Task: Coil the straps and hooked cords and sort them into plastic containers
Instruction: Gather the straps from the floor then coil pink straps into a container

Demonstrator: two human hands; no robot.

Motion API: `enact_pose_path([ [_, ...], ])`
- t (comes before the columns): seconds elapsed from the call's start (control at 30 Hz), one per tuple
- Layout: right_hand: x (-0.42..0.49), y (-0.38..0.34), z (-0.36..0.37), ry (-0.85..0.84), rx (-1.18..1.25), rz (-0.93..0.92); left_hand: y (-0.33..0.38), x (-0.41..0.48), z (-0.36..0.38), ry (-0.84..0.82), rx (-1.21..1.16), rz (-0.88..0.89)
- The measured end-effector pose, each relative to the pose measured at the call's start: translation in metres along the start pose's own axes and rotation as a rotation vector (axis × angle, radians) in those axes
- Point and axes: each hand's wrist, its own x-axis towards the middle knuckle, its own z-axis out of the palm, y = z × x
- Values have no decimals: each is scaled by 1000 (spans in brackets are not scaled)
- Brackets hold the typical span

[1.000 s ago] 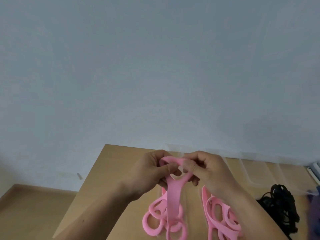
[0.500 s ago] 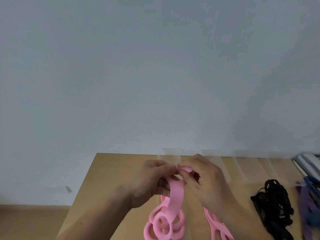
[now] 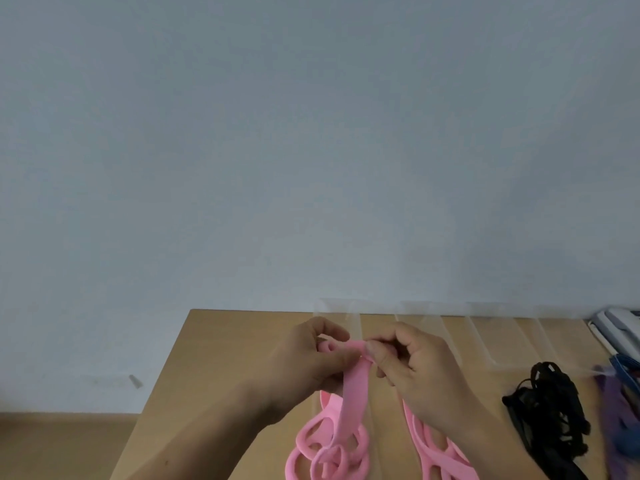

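A flat pink strap [image 3: 352, 386] hangs from both hands above the wooden table [image 3: 221, 344]. My left hand [image 3: 311, 358] pinches its upper end, and my right hand [image 3: 415, 362] pinches the same end from the right with thumb and fingers. The strap's lower part lies in loose pink loops [image 3: 329, 452] on the table. A second bunch of pink straps [image 3: 436, 448] lies under my right forearm. A tangle of black cords [image 3: 543, 407] sits to the right. Clear plastic containers [image 3: 498, 337] stand in a row along the table's far edge.
Blue and purple cords [image 3: 620, 393] lie blurred at the right edge. A white object [image 3: 616, 327] sits at the far right corner. The table's left edge drops to a wooden floor [image 3: 62, 445]; a pale wall fills the upper view.
The view has tilted slightly, showing more of the table and containers. Both hands have stayed on the strap's top end, with the right hand's pinch shifting slightly rightwards along it.
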Motion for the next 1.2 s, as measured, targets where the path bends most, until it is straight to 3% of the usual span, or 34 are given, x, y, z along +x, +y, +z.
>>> enact_pose_path([
  [0.1,2,4,1,29,-128,-137,4,-1,-5,-155,-56,-96],
  [0.23,7,11,2,60,-234,-318,10,0,-6,-237,-178,-120],
  [0.5,13,21,0,60,-279,-555,9,6,0,-137,-365,-130],
  [0.6,11,22,1,56,-204,-479,9,7,-1,-121,-364,-84],
  [0.7,7,18,0,-20,167,-99,9,6,-3,-102,-361,5],
  [0.77,6,16,1,-93,350,27,8,7,-3,-47,-270,75],
  [0.9,9,11,2,-96,374,73,2,8,-3,23,-30,158],
  [1.2,2,17,10,-64,210,21,7,3,-10,-58,-24,64],
])
